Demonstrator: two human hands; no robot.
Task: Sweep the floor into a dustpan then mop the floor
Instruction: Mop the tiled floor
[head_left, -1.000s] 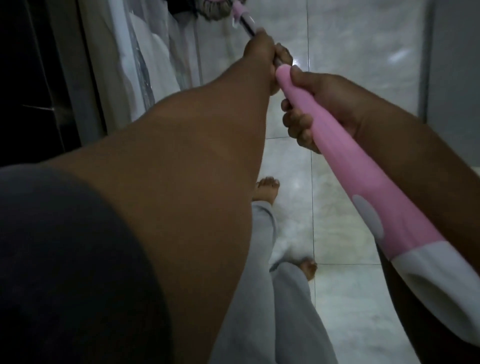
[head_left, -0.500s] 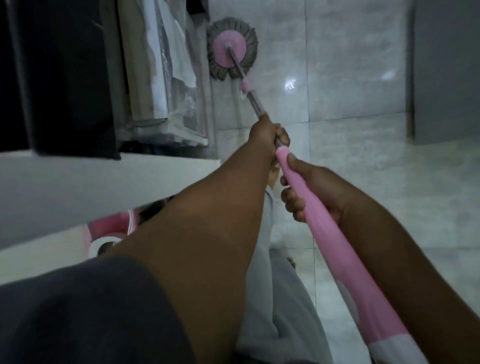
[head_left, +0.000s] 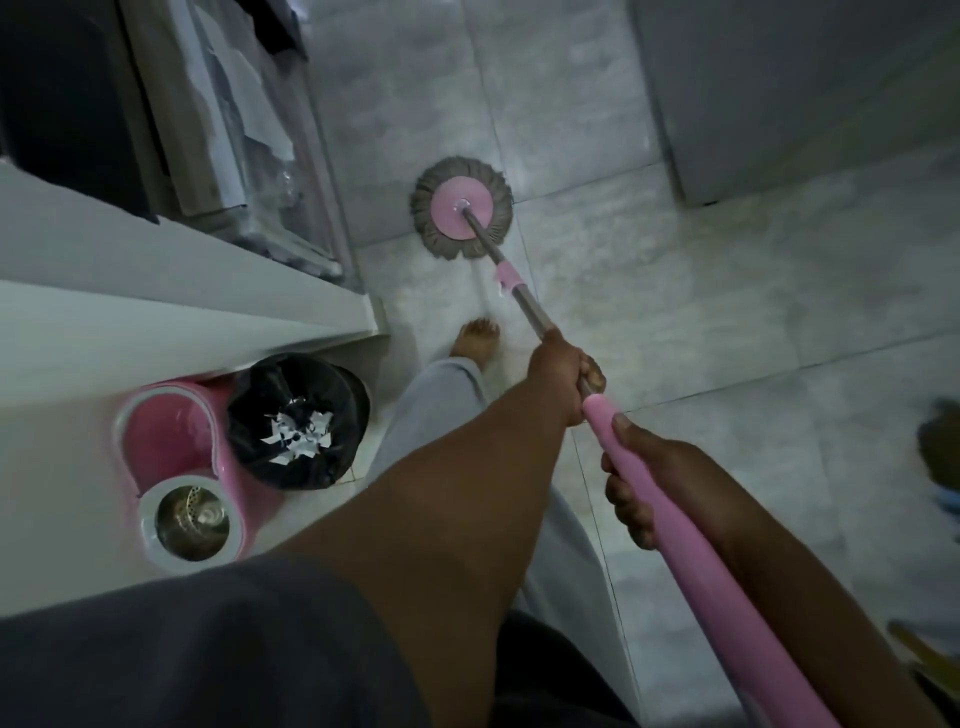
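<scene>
- I see the tiled floor (head_left: 675, 312) filling most of the view, pale grey with thin grout lines, dim light over it.
- Along the floor's left edge runs a white counter (head_left: 156, 322), with a cluttered shelf of plastic-wrapped things (head_left: 249, 130) beyond it.
- My left arm crosses the lower middle, dark sleeve (head_left: 182, 649) at the bottom left corner; grey trousers (head_left: 441, 395) and a bare foot (head_left: 475, 340) show beneath it, the foot flat on the floor near the counter's end.
- The mop (head_left: 545, 322) runs diagonally from the bottom right corner up to the middle of the floor; its handle is pink lower down, bare metal farther up.
- A pink spin bucket (head_left: 171, 441) stands at the floor's left edge under the counter, with its steel wringer basket on the near side.
- Touching the bucket is a black-lined bin (head_left: 301, 421) with shreds of white paper inside.
- The mop head (head_left: 461, 215), a pink disc ringed with grey strands, lies flat on the floor just beside the shelf.
- My right hand (head_left: 660, 483) has its fingers curled around the pink handle.
- My left hand (head_left: 563, 376) is wrapped tight around the metal shaft just above the pink grip.
</scene>
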